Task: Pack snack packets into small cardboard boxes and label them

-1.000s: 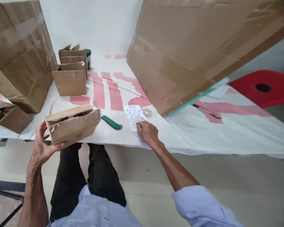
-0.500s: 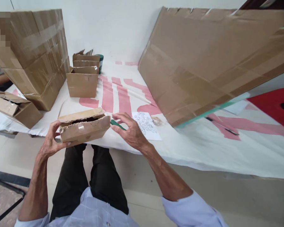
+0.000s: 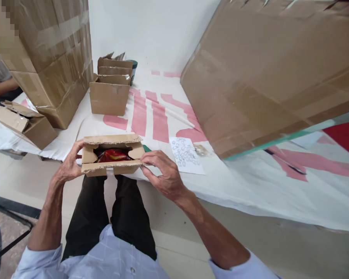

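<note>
A small cardboard box [image 3: 112, 167] is at the table's front edge, its top flaps parted. Inside lie red shiny packets [image 3: 113, 155], partly hidden by the side flaps. My left hand [image 3: 71, 164] grips the box's left end, fingers behind and thumb in front. At the right end, my right hand [image 3: 164, 172] pinches the front flap's corner between thumb and fingers. A green object [image 3: 146, 148] shows just behind that corner; its kind is hidden, and I cannot tell whether my right hand still holds it.
Taped cartons [image 3: 61, 66] are stacked at left, with an opened box [image 3: 31, 126] before them. Open boxes [image 3: 109, 99] stand near the wall. A large cardboard sheet [image 3: 273, 77] leans at right. A printed paper [image 3: 186, 155] and a dark slender tool [image 3: 287, 162] lie on the cloth.
The box's flaps have spread apart, exposing the red packets. My right hand has moved onto the flap corner, and the green object is now mostly hidden. The camera view has shifted slightly.
</note>
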Motion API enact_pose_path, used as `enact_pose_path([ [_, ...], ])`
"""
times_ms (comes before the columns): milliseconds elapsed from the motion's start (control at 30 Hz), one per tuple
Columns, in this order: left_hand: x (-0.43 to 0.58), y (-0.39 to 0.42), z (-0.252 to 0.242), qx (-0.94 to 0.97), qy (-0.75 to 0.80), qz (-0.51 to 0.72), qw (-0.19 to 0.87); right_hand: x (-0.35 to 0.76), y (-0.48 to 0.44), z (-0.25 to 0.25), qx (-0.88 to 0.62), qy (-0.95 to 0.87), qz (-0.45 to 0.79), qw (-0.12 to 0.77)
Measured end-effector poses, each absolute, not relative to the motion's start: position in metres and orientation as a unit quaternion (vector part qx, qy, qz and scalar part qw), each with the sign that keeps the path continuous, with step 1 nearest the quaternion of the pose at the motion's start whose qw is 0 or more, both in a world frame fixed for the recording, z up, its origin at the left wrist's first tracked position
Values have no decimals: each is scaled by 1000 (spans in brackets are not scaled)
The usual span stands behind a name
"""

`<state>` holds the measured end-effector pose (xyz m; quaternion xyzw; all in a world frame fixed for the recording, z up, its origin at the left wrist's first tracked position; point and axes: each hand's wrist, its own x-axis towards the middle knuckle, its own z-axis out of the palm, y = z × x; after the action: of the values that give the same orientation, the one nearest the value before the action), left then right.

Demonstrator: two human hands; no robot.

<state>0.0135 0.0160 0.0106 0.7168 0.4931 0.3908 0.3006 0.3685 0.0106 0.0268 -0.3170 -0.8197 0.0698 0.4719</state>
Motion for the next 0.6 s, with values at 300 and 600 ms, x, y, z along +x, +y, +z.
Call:
enact_pose_path([
  [300, 33, 12, 25, 706, 516, 388, 290, 329, 26, 54, -286, -859, -36, 424],
  [600, 40, 14, 23, 709, 510, 402, 276, 294, 47, 57, -207, -868, -2, 450],
])
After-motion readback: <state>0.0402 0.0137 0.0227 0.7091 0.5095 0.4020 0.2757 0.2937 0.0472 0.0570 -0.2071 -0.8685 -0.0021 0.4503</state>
